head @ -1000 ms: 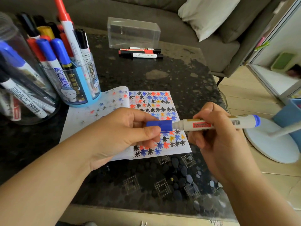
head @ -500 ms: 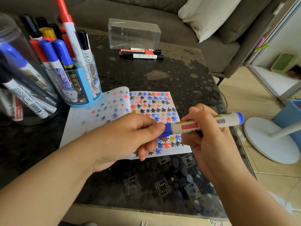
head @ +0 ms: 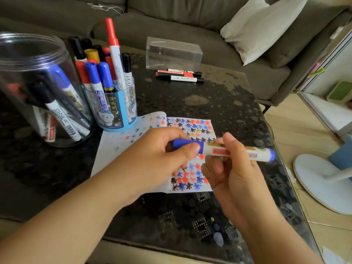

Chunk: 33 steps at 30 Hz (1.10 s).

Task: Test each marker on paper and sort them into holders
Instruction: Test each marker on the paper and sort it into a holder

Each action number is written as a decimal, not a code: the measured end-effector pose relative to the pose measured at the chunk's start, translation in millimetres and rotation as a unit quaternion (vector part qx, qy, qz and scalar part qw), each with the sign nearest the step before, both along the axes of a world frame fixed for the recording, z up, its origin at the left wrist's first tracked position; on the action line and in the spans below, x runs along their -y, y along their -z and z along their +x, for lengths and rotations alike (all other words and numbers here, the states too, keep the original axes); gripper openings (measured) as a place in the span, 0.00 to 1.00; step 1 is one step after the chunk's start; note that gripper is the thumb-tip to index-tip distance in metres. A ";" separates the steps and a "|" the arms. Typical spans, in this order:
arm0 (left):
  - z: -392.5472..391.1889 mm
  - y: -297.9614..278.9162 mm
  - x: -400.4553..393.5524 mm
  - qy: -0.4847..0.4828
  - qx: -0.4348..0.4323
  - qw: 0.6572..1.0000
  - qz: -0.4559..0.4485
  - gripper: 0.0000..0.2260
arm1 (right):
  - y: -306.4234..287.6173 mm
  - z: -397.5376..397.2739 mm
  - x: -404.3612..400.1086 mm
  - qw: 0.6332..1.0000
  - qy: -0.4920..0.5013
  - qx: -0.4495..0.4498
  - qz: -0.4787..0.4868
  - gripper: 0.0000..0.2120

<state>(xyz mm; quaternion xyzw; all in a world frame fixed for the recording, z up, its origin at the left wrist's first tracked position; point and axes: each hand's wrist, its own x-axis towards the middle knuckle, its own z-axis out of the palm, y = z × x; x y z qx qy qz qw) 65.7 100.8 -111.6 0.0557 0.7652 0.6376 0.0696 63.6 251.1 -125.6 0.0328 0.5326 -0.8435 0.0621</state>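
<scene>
A white marker (head: 234, 152) with a blue cap lies level above the paper (head: 192, 128), which is covered in black, blue and red star marks. My left hand (head: 162, 155) pinches the blue cap (head: 185, 144), which sits on the marker's tip. My right hand (head: 232, 176) grips the barrel from below, thumb on top. At the left stand a clear round jar (head: 38, 88) with several markers and a blue cartoon holder (head: 116, 109) packed with several more. Three markers (head: 180, 75) lie at the back of the table.
A clear plastic box (head: 173, 54) stands behind the loose markers. The dark table's right edge (head: 282, 164) drops to the wooden floor, where a white fan base (head: 320, 183) sits. A grey sofa with a white cushion (head: 261, 25) runs behind the table.
The cap, held apart from the marker a second ago, has been pushed onto its tip. Both hands stay over the paper.
</scene>
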 end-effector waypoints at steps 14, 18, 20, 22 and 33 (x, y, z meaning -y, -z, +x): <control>14.1 -16.7 76.9 -0.230 -0.086 0.969 0.000 0.08 | -41.9 7.8 72.2 0.819 -0.123 -0.236 0.508 0.22; 21.4 -20.9 96.6 -0.238 -0.084 0.968 0.007 0.10 | -48.1 -0.8 109.8 0.832 -0.150 -0.278 0.456 0.24; 26.8 -21.8 109.8 -0.248 -0.087 0.965 0.001 0.09 | -48.7 -1.1 127.8 0.830 -0.158 -0.301 0.442 0.22; 32.5 -22.5 123.9 -0.270 -0.098 0.958 -0.009 0.10 | -53.3 -0.7 141.8 0.828 -0.167 -0.316 0.431 0.24; 34.1 -16.7 165.7 -0.404 -0.055 0.913 0.037 0.09 | -122.8 -41.5 198.1 0.888 -0.016 -0.378 0.262 0.17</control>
